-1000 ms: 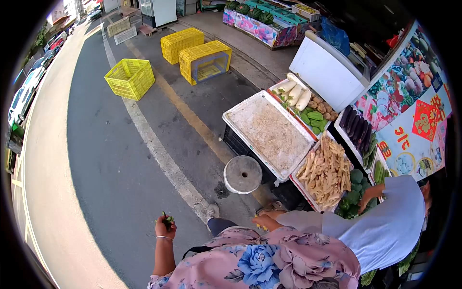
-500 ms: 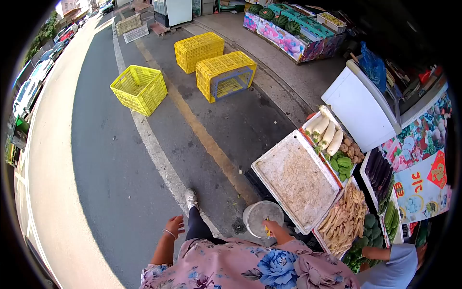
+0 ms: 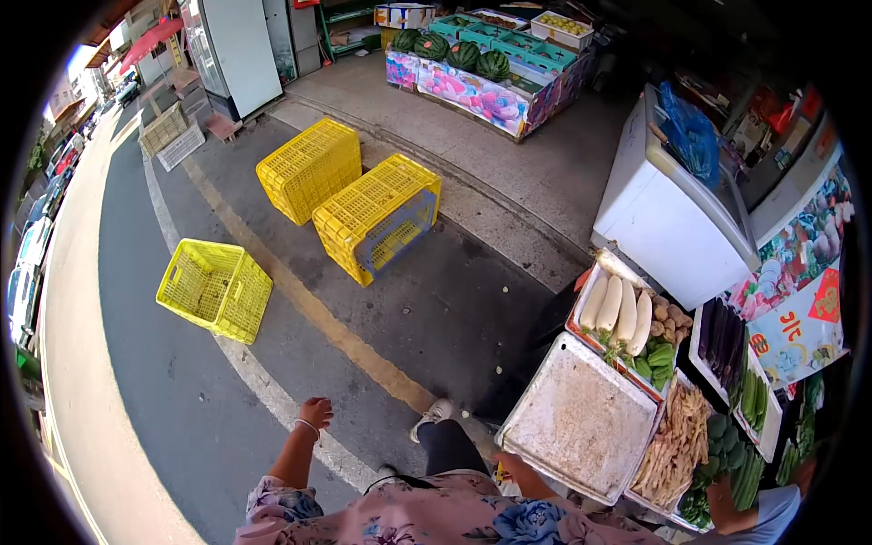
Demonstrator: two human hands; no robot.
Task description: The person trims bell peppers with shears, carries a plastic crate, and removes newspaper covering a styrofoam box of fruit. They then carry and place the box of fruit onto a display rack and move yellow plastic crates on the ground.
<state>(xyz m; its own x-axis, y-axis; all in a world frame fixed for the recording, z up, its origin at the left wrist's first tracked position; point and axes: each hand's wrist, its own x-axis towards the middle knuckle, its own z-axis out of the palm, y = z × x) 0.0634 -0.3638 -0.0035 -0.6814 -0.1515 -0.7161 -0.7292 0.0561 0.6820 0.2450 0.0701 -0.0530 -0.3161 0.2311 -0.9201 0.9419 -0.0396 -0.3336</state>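
Observation:
My left hand [image 3: 316,413], with a pale bracelet on its wrist, hangs over the pavement with loosely spread fingers and nothing in it. Low in the view, my right hand [image 3: 514,465] is closed around a yellow handle [image 3: 500,472]. A bit of a white bucket [image 3: 510,489] shows beneath that hand; most of it is hidden by my arm and floral shirt. Just right of my right hand is a dirty white foam tray [image 3: 581,413]. Behind it lie white radishes [image 3: 618,309], and beside it a heap of pale, finger-like produce [image 3: 674,445].
Yellow crates [image 3: 309,168] stand ahead, with a yellow-green crate [image 3: 215,289] to the left. A white chest freezer [image 3: 668,218] stands on the right. Watermelons [image 3: 463,56] sit on a stall ahead. Another person's arm [image 3: 731,513] reaches among the vegetables at lower right.
The view has moved forward and turned right. My right hand and the bucket have come closer to my body, and the bucket is now mostly hidden. My other foot has stepped forward.

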